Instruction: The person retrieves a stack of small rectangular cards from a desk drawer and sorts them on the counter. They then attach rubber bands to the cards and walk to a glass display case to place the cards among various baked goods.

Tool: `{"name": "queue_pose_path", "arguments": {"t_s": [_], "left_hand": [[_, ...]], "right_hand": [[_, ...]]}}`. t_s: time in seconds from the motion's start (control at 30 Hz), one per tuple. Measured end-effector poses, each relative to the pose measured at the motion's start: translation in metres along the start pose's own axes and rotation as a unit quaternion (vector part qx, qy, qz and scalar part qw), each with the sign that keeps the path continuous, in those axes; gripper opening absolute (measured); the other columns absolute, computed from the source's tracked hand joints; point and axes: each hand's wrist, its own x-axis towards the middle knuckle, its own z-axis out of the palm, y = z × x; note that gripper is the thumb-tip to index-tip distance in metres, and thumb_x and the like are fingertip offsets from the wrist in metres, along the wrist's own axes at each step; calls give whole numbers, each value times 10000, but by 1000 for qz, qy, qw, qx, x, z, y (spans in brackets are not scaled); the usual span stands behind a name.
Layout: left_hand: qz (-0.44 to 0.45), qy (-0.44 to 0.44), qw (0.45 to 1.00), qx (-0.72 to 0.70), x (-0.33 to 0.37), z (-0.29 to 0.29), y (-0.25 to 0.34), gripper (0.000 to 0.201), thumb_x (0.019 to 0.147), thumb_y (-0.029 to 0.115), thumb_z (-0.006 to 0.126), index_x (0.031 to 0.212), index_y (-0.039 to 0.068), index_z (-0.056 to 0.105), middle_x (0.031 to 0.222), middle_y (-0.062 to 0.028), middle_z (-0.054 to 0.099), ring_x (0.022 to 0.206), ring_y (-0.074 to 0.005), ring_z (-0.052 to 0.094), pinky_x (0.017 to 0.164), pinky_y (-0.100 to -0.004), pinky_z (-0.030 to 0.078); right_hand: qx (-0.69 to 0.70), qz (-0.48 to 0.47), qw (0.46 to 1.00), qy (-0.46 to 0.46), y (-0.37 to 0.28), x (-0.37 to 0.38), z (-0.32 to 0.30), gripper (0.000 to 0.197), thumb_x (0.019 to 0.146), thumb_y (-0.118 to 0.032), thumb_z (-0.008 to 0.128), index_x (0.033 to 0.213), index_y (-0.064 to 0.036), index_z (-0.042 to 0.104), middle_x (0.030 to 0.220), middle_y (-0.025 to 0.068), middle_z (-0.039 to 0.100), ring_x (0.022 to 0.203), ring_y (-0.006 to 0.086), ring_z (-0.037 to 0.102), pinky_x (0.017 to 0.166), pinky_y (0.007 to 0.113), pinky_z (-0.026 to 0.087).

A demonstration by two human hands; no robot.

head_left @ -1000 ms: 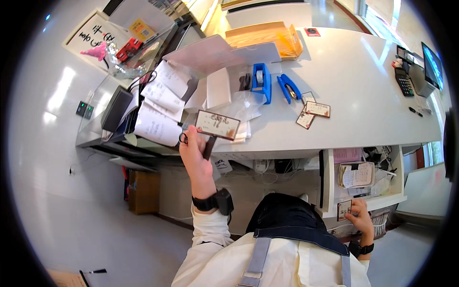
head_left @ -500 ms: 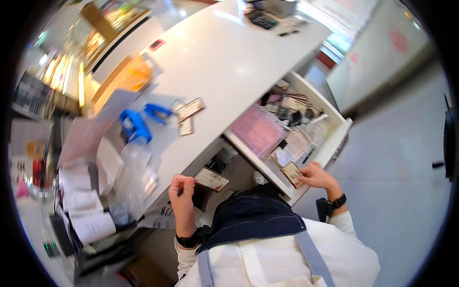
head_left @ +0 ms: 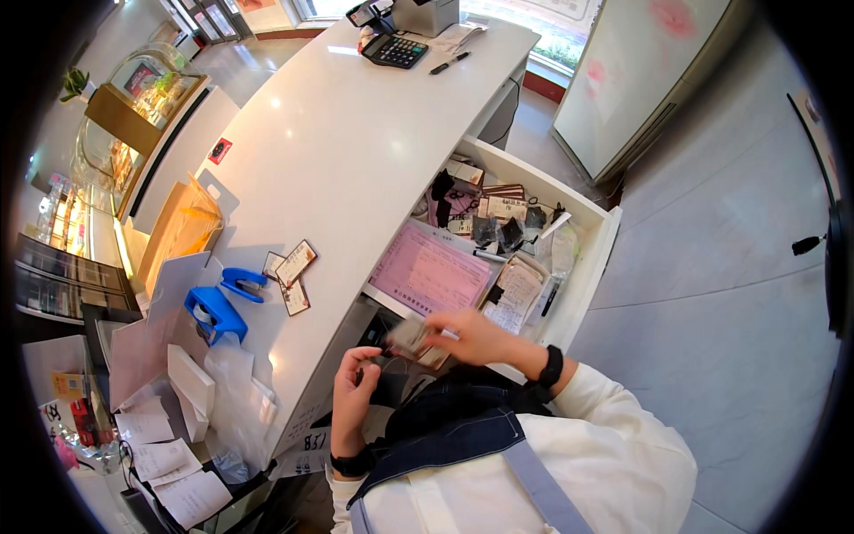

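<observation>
My right hand has its fingers closed on a small cream card, blurred by motion, just in front of the open drawer. A second brown-edged card shows partly beneath it. My left hand is beside them, thumb and fingertips pinched at the cards' left side; the exact grip is partly hidden. Similar cards lie overlapping on the white counter. More cards sit in the drawer, with a pink printed pad, a bundle of paper slips and black clips.
On the counter are a blue tape dispenser, a blue stapler, an orange folder, a calculator and a pen. Handwritten papers lie at lower left. A white cabinet stands beyond the drawer.
My right hand has moved left from above the drawer's near corner to my left hand, bringing its card over the other one. The view has shifted as well.
</observation>
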Motion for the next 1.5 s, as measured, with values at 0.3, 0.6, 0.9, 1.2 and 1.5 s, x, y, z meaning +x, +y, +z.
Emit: {"name": "queue_pose_path", "arguments": {"t_s": [0.3,0.6,0.9,1.2,1.5], "left_hand": [[-5,62,991,-117,-19,-4,-18,283,1005,264,360,1069,30,506,688,2,423,596,-75,415,662,-237,468],[8,31,998,-46,-31,-4,-26,318,999,279,391,1033,-15,508,836,-134,641,607,-165,604,624,-282,503],[57,157,984,-68,-68,-13,-32,222,980,170,408,988,-6,543,802,-118,641,669,-168,618,660,-292,520],[122,185,973,-60,-78,-19,-16,172,961,127,433,907,5,542,629,-82,602,501,-125,554,467,-221,441],[192,297,931,-89,-116,-20,17,169,954,131,448,905,-4,536,617,-75,589,487,-108,539,475,-210,428]], "right_hand": [[-376,103,894,221,106,28,-176,432,808,-56,596,1218,-62,461,990,154,618,840,291,614,762,367,480],[-414,247,866,131,99,103,-103,293,828,-312,579,885,-31,637,902,176,647,881,373,609,727,458,501],[-248,128,955,103,104,85,-83,275,844,-289,588,922,-31,642,815,154,665,787,304,652,693,397,508],[-293,-96,946,-103,28,219,25,368,787,-233,659,1100,-52,587,1043,179,603,1007,320,568,861,405,464],[-381,-19,895,-231,23,271,76,552,652,-191,752,1115,-24,502,1119,197,486,1028,339,503,903,375,433]]}}
